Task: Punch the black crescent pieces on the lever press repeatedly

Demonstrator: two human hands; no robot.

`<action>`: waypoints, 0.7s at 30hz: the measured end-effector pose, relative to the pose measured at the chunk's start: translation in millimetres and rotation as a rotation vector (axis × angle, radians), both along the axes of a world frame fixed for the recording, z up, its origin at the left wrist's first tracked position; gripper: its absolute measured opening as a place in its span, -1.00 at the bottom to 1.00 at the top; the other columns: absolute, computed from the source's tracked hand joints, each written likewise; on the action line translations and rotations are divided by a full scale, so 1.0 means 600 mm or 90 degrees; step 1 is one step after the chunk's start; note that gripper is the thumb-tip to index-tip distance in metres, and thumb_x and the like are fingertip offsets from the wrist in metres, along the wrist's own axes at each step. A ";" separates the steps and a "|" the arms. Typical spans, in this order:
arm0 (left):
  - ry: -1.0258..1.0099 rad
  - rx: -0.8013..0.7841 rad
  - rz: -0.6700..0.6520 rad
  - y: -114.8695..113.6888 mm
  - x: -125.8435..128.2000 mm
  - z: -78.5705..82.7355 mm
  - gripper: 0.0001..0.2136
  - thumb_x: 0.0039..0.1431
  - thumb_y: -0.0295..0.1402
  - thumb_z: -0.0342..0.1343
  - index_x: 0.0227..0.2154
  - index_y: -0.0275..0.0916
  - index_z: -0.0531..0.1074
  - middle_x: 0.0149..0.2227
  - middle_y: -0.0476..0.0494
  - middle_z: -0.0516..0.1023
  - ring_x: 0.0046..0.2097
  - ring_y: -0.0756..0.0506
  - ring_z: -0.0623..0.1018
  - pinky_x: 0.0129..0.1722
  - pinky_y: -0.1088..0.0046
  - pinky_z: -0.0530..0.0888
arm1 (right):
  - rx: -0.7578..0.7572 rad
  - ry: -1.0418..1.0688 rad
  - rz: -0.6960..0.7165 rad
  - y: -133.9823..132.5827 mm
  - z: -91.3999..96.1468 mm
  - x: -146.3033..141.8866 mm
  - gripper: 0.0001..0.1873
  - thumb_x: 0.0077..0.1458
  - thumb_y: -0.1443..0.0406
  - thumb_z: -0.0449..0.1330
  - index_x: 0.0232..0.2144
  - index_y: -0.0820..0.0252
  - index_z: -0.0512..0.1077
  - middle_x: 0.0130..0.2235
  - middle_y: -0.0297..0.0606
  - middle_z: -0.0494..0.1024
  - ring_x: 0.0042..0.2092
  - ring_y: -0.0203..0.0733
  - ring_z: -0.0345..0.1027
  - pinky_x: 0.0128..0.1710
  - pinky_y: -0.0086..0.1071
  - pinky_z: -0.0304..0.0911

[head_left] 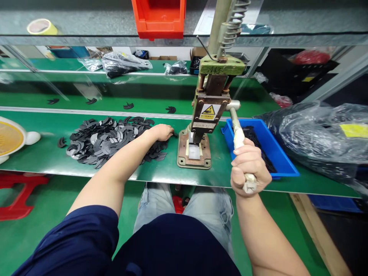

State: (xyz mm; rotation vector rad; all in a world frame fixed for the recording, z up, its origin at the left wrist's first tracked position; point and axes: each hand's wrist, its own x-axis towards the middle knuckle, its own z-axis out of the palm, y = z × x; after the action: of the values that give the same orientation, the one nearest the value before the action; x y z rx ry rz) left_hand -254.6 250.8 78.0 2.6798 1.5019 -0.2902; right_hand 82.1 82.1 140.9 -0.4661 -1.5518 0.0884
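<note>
right now the person's right hand (250,168) is wrapped firmly around the tape-bound lever (238,132) of a hand-lever press (215,82), the thumb curled over near the handle's lower end. the left hand (163,132) reaches across to the right end of a heap of dark curved pieces (109,142), its fingers bent downward; something dark shows at the fingertips, but i cannot tell whether they pinch a piece or merely touch one. the heap spreads over the green workbench (161,170) to the left of the press, some pieces catching a pale shine. one loose piece (61,142) lies just beside the heap's left end, and four more sit well apart in a row behind it, beyond a pale rail. the press stands upright on a bolted-looking base plate (181,156), with a whitish block (194,151) at its front under the ram and a yellow warning label (209,111) on its face. to the right of the press, partly behind the right hand, a blue bin (283,163) holds dark parts. a clear plastic bag (313,128) bulges beside that bin, and a red-orange bin (159,28) hangs above the bench.
</note>
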 end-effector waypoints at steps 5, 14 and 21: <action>-0.018 0.036 0.033 -0.006 0.009 0.000 -0.66 0.42 -0.32 -0.02 0.12 -0.26 0.51 0.07 -0.32 0.58 0.05 -0.24 0.62 0.05 0.30 0.51 | 0.004 0.002 -0.011 0.000 -0.001 0.000 -0.77 0.09 0.27 0.30 -0.54 0.06 0.35 -0.48 -0.44 0.46 -0.22 -0.18 0.51 0.27 0.10 0.38; -0.084 0.080 0.019 -0.066 -0.017 0.076 -0.63 0.29 -0.42 0.08 0.15 -0.24 0.44 -0.03 -0.28 0.62 -0.01 -0.26 0.62 -0.07 0.31 0.48 | 0.013 0.001 -0.007 0.002 -0.002 -0.001 -0.78 0.08 0.27 0.29 -0.54 0.06 0.35 -0.48 -0.46 0.46 -0.21 -0.20 0.49 0.25 0.13 0.39; -0.366 0.018 0.131 -0.129 0.020 0.011 -0.80 0.28 -0.19 0.23 -0.19 -0.22 0.54 -0.31 -0.10 0.59 -0.28 -0.12 0.56 -0.27 0.40 0.41 | 0.012 0.003 -0.003 0.002 0.000 -0.004 -0.75 0.14 0.22 0.29 -0.53 0.07 0.34 -0.47 -0.45 0.47 -0.20 -0.20 0.49 0.26 0.11 0.37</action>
State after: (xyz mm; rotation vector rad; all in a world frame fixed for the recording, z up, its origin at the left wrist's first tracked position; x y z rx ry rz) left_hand -242.6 173.6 84.9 2.2987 1.5570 0.4719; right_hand 79.7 83.1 140.9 -0.4547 -1.5459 0.0709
